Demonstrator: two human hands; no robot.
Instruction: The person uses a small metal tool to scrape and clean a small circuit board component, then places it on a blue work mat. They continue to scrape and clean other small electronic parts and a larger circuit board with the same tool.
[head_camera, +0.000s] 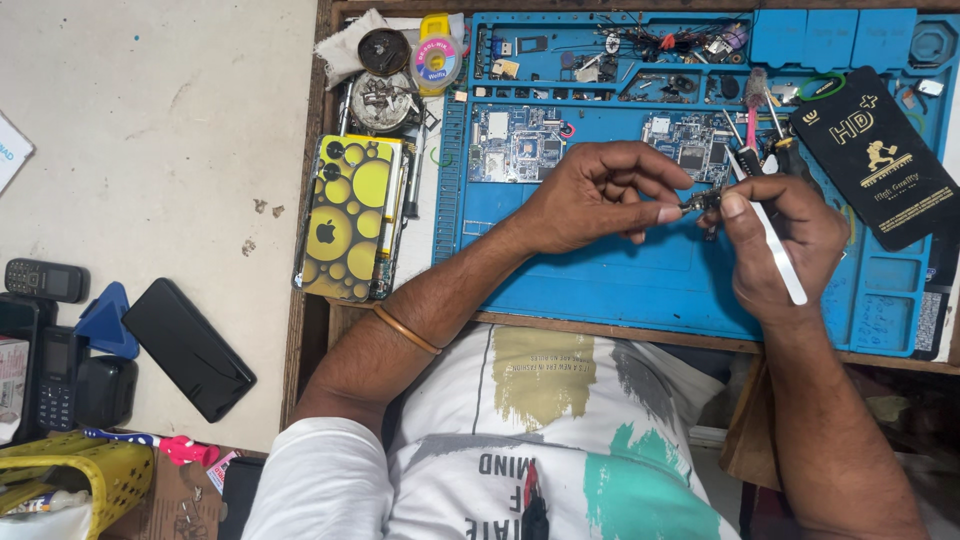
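Observation:
My left hand (600, 195) and my right hand (775, 240) meet above a blue repair mat (600, 280). Between the fingertips of both hands sits a small dark electronic part (703, 201). My right hand also grips white tweezers (772, 240), whose tips point at that part and whose handle runs down past my palm. Two bare circuit boards lie on the mat behind my hands: one circuit board (515, 143) is at the left, the other board (690, 145) at the right.
A phone with a yellow bubble-pattern back (348, 215) lies left of the mat. A black flat packet (880, 155) rests at the mat's right. Small parts fill the mat's top trays (640, 60). On the floor at left are a black phone (188, 348), keypad phones and a yellow basket (90, 475).

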